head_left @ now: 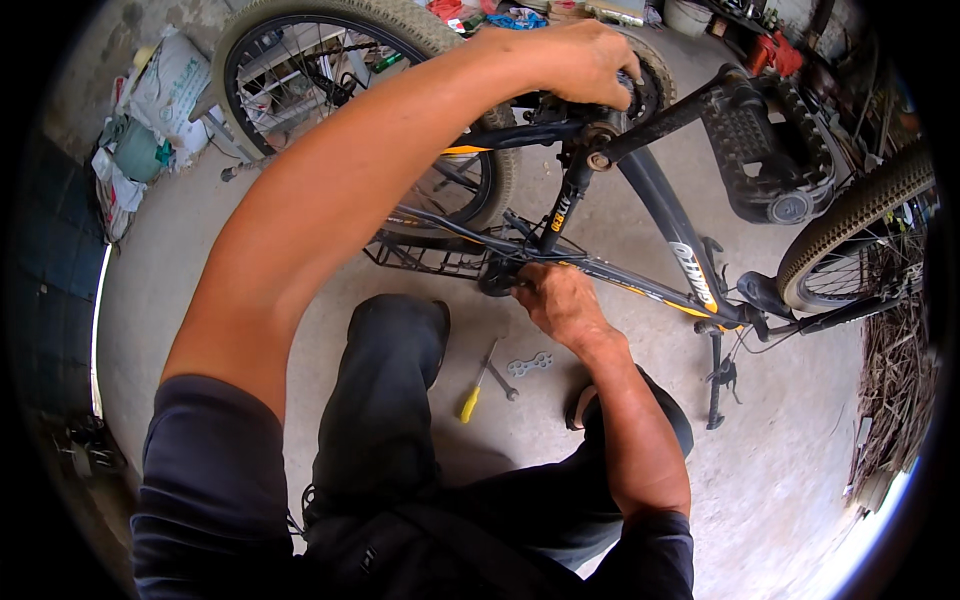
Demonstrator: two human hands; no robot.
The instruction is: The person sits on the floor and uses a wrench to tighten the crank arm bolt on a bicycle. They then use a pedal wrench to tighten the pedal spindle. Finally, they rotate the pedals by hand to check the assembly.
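Left hand (592,68) is at the chainring (657,88), right hand (563,302) apart by the saddle (494,279) (grips unclear); best steady the bicycle (652,190)

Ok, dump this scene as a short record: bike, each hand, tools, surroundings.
Bike: black and orange bike, upside down
Left hand: left hand at the chainring; exact grip hidden
Right hand: right hand beside the top tube; fingertip contact unclear
Floor tools: yellow-handled screwdriver, wrench, flat multi-hole spanner, grouped between the feet
Far right: bundle of dry sticks
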